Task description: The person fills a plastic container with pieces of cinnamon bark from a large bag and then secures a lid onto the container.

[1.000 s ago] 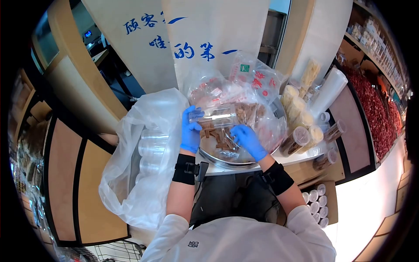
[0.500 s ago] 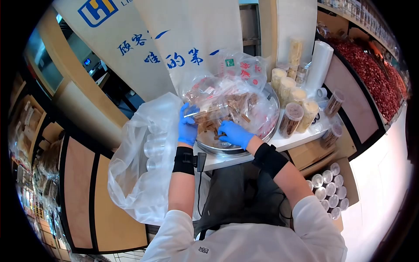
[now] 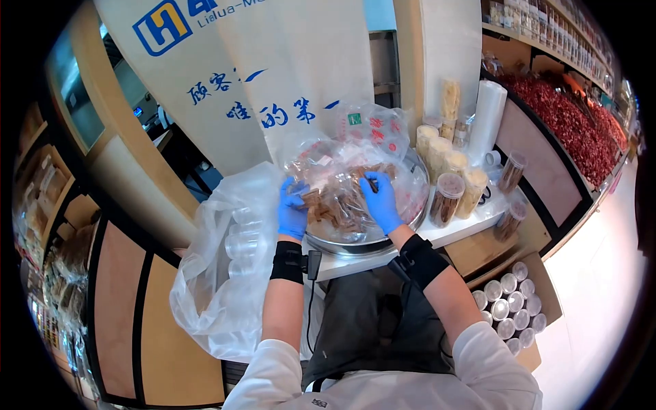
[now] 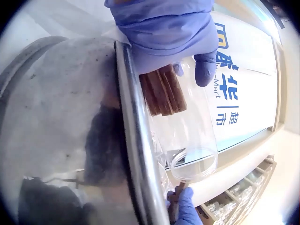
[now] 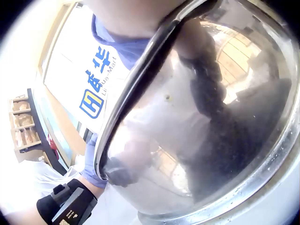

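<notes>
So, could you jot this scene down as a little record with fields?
Left hand: grips a clear jar
Inside the jar: brown sticks
Right hand: pinches a brown piece
Gloves: blue, both hands
Below the hands: metal basin holding plastic and more brown pieces
Right of basin: filled jars

Bowl: on the table.
Tube: over the bowl, sticks inside.
Bag: left of the bowl.
Jars: right of it.
Banner: behind.
</notes>
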`<action>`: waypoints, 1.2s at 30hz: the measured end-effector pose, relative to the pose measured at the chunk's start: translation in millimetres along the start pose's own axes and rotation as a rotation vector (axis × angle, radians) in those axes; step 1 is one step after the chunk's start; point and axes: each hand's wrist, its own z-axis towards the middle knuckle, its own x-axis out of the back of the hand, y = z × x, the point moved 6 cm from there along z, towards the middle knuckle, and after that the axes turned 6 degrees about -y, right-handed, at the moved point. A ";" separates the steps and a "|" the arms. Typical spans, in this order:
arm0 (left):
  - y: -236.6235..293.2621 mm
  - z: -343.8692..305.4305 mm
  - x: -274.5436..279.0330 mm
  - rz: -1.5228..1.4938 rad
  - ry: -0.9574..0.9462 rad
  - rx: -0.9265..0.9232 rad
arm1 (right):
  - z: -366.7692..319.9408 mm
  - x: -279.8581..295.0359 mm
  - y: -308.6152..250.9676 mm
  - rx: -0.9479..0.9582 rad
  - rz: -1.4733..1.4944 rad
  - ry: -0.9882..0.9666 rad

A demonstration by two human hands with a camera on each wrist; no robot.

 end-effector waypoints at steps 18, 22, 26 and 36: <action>-8.6 -9.3 -11.3 -0.008 -0.072 0.091 | 26.7 -32.2 -21.2 -0.182 -0.006 -0.724; -18.7 -8.3 -3.3 -0.010 0.031 0.150 | 35.6 -39.3 -13.3 0.042 -0.195 -0.858; -10.1 -11.0 -14.2 0.042 0.071 0.207 | 32.1 -44.4 6.8 0.143 -0.254 -0.912; -10.9 -10.3 -14.7 0.071 0.084 0.231 | 9.6 -34.0 8.4 0.012 -0.061 -0.768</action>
